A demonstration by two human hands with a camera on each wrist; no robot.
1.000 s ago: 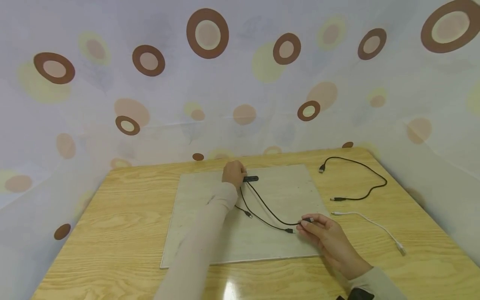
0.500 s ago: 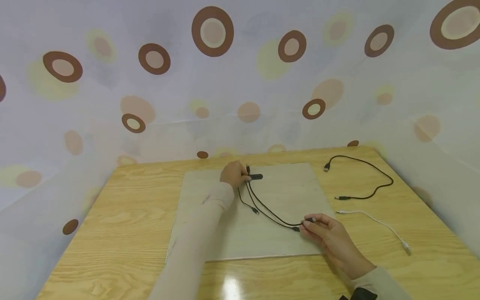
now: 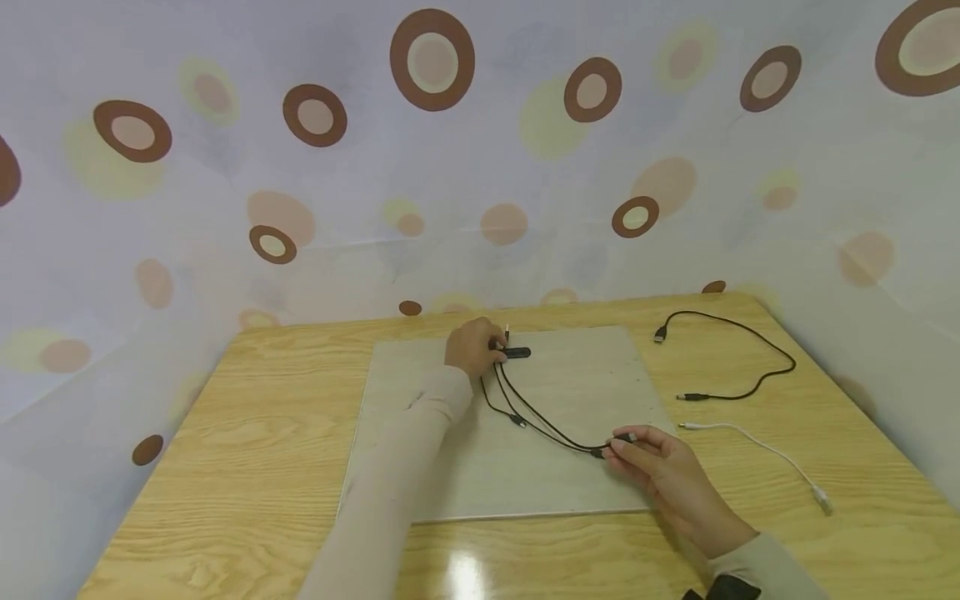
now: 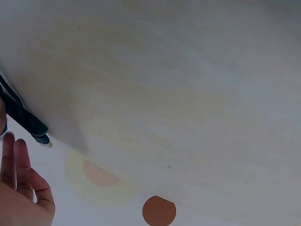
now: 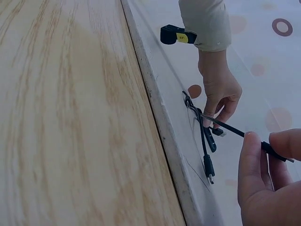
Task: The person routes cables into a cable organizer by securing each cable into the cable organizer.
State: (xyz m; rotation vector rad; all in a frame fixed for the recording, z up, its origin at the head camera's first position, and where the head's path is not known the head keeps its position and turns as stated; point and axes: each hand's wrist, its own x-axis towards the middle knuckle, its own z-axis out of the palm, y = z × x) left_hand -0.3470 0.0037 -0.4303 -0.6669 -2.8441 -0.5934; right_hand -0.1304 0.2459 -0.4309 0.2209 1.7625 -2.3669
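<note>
On the pale board [image 3: 450, 492] my left hand [image 3: 472, 347] pinches black charging cables beside a dark flat oblong piece [image 3: 517, 352]. A small plug [image 3: 507, 333] sticks up past those fingertips. My right hand [image 3: 667, 471], lower right, pinches the connector [image 3: 625, 438] of one black cable [image 3: 546, 417], which curves back to the left hand. Other cable ends, a plug [image 3: 518, 422] and another plug [image 3: 597, 453], lie along the curve. In the right wrist view a plug [image 5: 209, 169] hangs below the left hand. The left wrist view catches only part of the left hand [image 4: 23, 193].
Right of the board, a black cable [image 3: 765, 342] and a white USB cable [image 3: 772, 458] lie on the wooden table [image 3: 225, 467]. A patterned cloth [image 3: 337, 192] rises behind and at both sides. A small black device [image 5: 178, 36] sits on the left wrist.
The small plug has come into sight above my left fingertips. The loose cable ends lie closer to the cable in my right hand. The head view has shifted slightly; both hands keep their hold.
</note>
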